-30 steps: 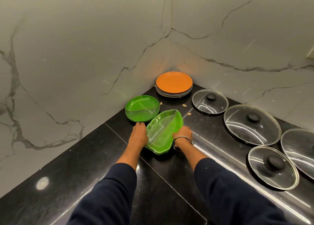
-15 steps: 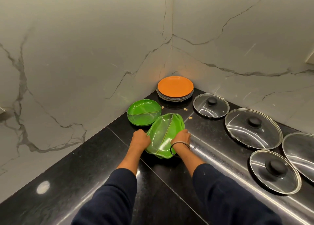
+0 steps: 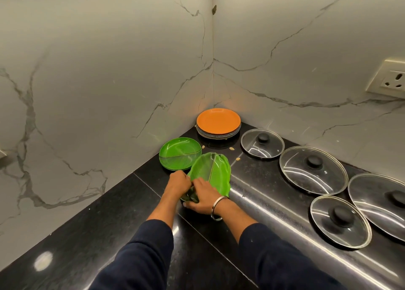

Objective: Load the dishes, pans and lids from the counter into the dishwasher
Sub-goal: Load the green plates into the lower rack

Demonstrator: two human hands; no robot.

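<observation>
Both hands down at the near edge of a green leaf-shaped plate, tilted steeply up off the black table, far rim raised toward the corner. Left hand curled over the plate's lower left edge, knuckles up, gripping it. Right hand wrapped round the bottom edge just beside the left, fingers tucked under the rim, a metal bangle on the wrist. Dark blue sleeves reaching in from the bottom of the view.

Just behind the tilted plate, lying flat on the table against the left wall: a round green divided plate, its near rim partly hidden by the raised one. Further back in the corner, an orange plate topping a small stack of grey plates. A few small crumbs or seeds scattered between the stack and the green plates.

Off to the right, four glass lids with black knobs lying flat: a small lid nearest the corner, a larger lid beside it, a small near lid toward the front, and a big lid cut off by the right edge. White wall socket up on the marble wall at far right.
</observation>
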